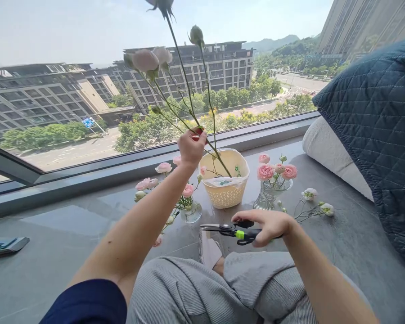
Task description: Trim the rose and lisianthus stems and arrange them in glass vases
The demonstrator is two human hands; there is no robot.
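Note:
My left hand (pixel 191 146) is raised and closed round several long rose stems (pixel 185 85), held upright over a cream wicker basket (pixel 225 194). Pale buds top the stems against the window. My right hand (pixel 268 225) rests low above my knee, gripping black pruning shears (pixel 231 230) with a green catch, blades pointing left. I cannot tell whether the stem ends touch the basket.
A glass vase of pink roses (pixel 272 182) stands right of the basket, another glass vase (pixel 190 209) with roses to its left. Loose white roses (pixel 315 202) lie on the grey sill. A dark quilted cushion (pixel 381 130) and white pillow fill the right. A book (pixel 5 245) lies far left.

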